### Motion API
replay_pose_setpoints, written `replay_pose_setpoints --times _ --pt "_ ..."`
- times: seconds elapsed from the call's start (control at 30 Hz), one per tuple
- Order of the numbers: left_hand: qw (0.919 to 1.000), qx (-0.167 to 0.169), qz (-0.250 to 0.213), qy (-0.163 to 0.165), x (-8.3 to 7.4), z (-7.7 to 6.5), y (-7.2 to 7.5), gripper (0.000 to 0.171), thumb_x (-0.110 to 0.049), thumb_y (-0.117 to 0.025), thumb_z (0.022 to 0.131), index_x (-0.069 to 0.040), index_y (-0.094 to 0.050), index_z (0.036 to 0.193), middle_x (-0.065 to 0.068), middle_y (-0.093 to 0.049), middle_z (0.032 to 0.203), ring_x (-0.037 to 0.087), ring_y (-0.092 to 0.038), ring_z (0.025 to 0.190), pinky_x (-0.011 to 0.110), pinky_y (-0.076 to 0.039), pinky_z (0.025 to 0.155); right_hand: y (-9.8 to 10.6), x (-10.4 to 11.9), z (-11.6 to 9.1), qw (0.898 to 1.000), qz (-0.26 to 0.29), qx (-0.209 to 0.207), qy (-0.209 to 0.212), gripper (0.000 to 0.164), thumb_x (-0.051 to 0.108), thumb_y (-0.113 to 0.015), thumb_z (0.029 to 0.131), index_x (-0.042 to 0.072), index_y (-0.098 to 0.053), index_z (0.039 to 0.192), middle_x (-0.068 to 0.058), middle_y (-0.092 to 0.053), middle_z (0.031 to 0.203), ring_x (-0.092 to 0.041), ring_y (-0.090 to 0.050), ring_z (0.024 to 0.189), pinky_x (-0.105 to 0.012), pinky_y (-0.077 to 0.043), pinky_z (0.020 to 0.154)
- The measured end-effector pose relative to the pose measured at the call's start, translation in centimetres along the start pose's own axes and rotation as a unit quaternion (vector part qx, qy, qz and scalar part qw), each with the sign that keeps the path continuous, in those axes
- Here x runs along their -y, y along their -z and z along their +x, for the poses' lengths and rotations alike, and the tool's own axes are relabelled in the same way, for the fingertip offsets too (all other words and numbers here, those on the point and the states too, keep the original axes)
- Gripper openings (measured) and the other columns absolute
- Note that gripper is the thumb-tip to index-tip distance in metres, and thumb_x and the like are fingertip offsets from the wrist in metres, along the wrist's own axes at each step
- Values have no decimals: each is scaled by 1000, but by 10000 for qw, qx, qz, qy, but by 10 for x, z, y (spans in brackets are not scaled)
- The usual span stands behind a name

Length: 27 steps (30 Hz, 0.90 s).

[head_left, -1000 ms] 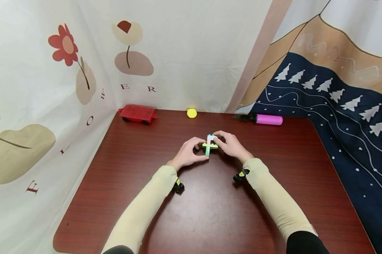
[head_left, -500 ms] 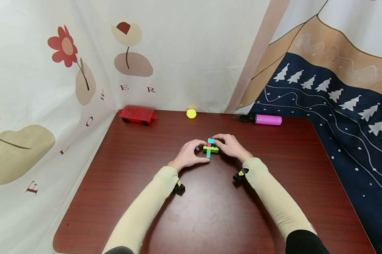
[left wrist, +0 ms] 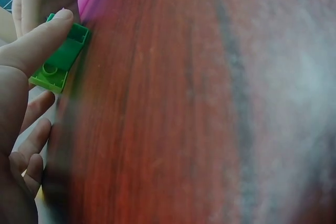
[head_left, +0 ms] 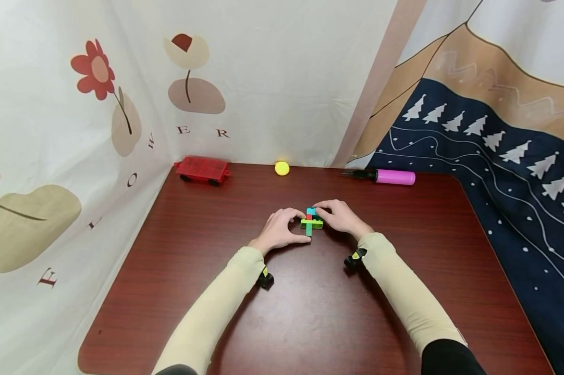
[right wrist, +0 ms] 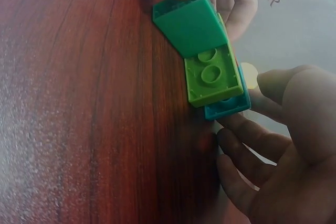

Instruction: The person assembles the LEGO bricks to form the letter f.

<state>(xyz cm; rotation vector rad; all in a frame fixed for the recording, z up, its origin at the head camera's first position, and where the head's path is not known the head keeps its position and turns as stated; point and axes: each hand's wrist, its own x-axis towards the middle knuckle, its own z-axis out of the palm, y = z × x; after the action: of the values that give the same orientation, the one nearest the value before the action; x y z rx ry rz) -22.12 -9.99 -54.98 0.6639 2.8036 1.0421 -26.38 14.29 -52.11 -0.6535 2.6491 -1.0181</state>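
In the head view, a small toy brick build (head_left: 311, 222) stands between both hands above the table. It joins a green brick (right wrist: 191, 27), a lime brick (right wrist: 212, 74), a red piece (head_left: 309, 216) and a blue brick (right wrist: 228, 107). My left hand (head_left: 279, 229) pinches the build, its thumb pressed on the end of the green brick and its fingers at the far side. From the right, my right hand (head_left: 340, 215) holds the blue end between thumb and fingers. Hollow brick undersides face both wrist cameras; part of the right-hand grip is hidden.
Along the back of the brown table (head_left: 305, 312) stand a red toy wagon (head_left: 202, 170), a yellow round object (head_left: 282, 168) and a pink pump-like tube with a black nozzle (head_left: 394, 177). Printed cloth (head_left: 272, 78) hangs behind the table.
The brick build has tipped and come slightly lower in the head view, its colours now plainer instead of glare-washed. Both hands keep their hold and have shifted only a little.
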Motion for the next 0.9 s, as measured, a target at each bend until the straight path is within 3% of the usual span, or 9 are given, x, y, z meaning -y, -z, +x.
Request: replay_pose_setpoints --times 0.6,0.77,0.9 --pt "9999 7 -51 -121 1 0 -3 67 -58 -90 76 -27 -67 131 -8 -66 126 14 -56 108 42 -41 99 1 -5 -4 10000 25 -32 -41 36 28 -58 109 10 -69 138 -12 -68 138 -31 -61 130 -53 -46 111" --pt "9996 71 -187 -198 1 1 2 72 -57 -91 75 -27 -65 135 -9 -65 128 13 -57 110 43 -42 102 7 -9 -8 9998 122 -69 -113 39 31 -57 110 12 -66 142 -11 -66 142 -30 -60 131 -53 -46 111" --pt "9986 115 -452 -257 6 1 10 81 -58 -92 74 -25 -61 142 -8 -64 131 14 -58 111 41 -46 102 14 -13 -13 9994 204 -216 -157 40 30 -59 109 10 -64 143 -12 -67 138 -31 -64 121 -53 -50 106"
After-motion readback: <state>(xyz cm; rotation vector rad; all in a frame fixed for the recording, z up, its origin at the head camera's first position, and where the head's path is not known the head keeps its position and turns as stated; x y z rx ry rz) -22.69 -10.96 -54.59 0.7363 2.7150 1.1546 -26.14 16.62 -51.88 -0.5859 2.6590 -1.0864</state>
